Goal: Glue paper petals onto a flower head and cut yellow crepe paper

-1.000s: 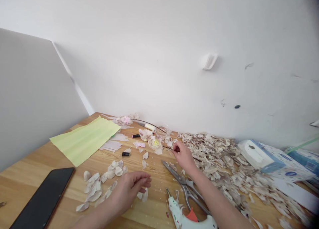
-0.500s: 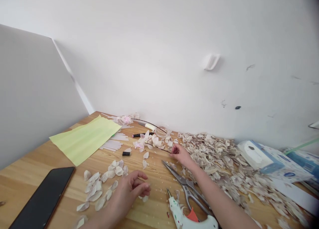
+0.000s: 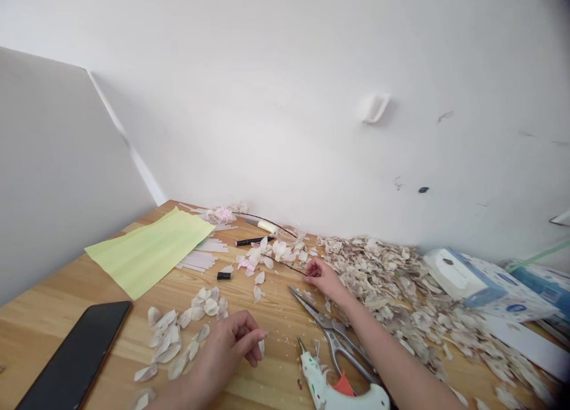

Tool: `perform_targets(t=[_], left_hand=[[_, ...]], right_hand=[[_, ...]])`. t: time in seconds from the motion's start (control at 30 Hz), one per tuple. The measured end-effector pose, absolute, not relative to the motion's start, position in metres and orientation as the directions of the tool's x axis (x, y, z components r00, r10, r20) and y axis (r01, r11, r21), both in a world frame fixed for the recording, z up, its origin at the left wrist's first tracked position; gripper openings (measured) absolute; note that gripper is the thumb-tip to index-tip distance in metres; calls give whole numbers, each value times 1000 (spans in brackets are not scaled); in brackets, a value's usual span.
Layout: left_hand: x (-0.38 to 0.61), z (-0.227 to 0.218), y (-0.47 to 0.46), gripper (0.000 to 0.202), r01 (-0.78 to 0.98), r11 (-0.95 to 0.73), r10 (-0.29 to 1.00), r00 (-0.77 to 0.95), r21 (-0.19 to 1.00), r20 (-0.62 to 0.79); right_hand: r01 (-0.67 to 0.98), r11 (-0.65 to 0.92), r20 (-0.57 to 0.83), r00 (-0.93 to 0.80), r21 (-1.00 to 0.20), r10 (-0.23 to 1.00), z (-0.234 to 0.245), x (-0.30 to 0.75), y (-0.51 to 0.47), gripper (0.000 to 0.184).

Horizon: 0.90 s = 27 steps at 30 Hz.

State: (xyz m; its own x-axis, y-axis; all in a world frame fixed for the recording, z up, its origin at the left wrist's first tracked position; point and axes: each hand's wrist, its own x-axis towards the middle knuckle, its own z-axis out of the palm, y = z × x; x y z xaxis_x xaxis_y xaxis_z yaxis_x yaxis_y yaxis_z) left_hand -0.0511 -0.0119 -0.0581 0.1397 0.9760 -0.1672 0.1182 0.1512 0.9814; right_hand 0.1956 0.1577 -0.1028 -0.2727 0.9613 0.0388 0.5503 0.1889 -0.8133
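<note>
Grip, both hands: right hand [image 3: 321, 277] pinched shut on the thin brown wire stem [image 3: 294, 267] of a paper flower [image 3: 267, 252]; left hand [image 3: 229, 347] curled, thumb and fingertips closed on one pale petal [image 3: 261, 346] just above the tabletop.

Items, largest to smallest:

1. Wooden table [image 3: 66, 291], light grain, set against a white wall.
2. Heap of petal scraps [image 3: 392, 285], beige and white, spread along the wall from beside the right hand toward the far right edge.
3. Yellow-green paper sheet [image 3: 149, 249], flat, at back left.
4. Black phone [image 3: 71, 359], face up, near left corner, well apart from both hands.
5. Tissue box [image 3: 472, 282], white and blue, at the right, beyond the scrap heap.
6. Glue gun [image 3: 332, 392], white with an orange trigger, near edge, between the two forearms.
7. Scissors [image 3: 325, 327], metal, blades slightly parted, tips pointing toward the right hand, handles just beside the glue gun.
8. Loose petals [image 3: 178, 333], a scattered cluster just left of the left hand.
9. White glue sticks [image 3: 200, 258], a bundle beside the paper sheet.
10. Paper flower, cream with pink, lying on the table left of the right hand, its stem running to that hand's pinch.
11. Black marker [image 3: 252, 241], behind the flower.
12. Small black cap [image 3: 224, 276], near the glue sticks.
</note>
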Motion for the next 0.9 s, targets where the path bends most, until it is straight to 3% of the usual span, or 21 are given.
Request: perform_targets(t=[0.17,0.5,0.67,0.9], left_hand=[[-51,-60,-12,32,185,145,975,142,972,-172],[-55,-53,-12,39,509,70,986,96,858,-138],[-55,-56,-14,23,454,-19,984,164,891,-62],[-51,-43,-16,17,416,-141,970,238,898,42]], right_hand=[[550,179,39,-256,-816,966,-105,196,157,18],[533,175,44,-249,-828,967,-99,193,153,16],[512,171,78,-199,-842,977,-88,191,147,15],[470,235,262,-8,-851,965,-40,197,110,18]])
